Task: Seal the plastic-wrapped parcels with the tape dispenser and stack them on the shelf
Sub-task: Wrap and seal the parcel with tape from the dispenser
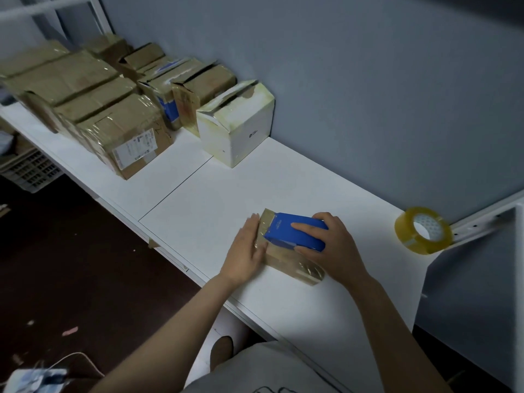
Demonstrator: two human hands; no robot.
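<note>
Your right hand (331, 248) has its fingers curled over the back of the blue tape dispenser (286, 229), forefinger laid along its top, so you can bear down and steer it. The dispenser sits on top of the plastic-wrapped parcel (295, 265), which lies on the white table (226, 194) right in front of you, near the front edge.

Your left hand (249, 248) holds nothing. Its fingers are straight and pressed flat against the parcel's left side, most likely as a stop, so the small, slick package does not slide or twist under the dispenser's drag. Judging by this, you are mid-seal, and the parcel has not yet joined the others.

A spare tape roll (422, 231) stands on edge to your right, well clear of the stroke yet within reach. The brown boxes (93, 109) are packed tight along the wall at the far left, with a white box (238, 123) at the near end of that row, which leaves the stretch between you and them bare as working room.
</note>
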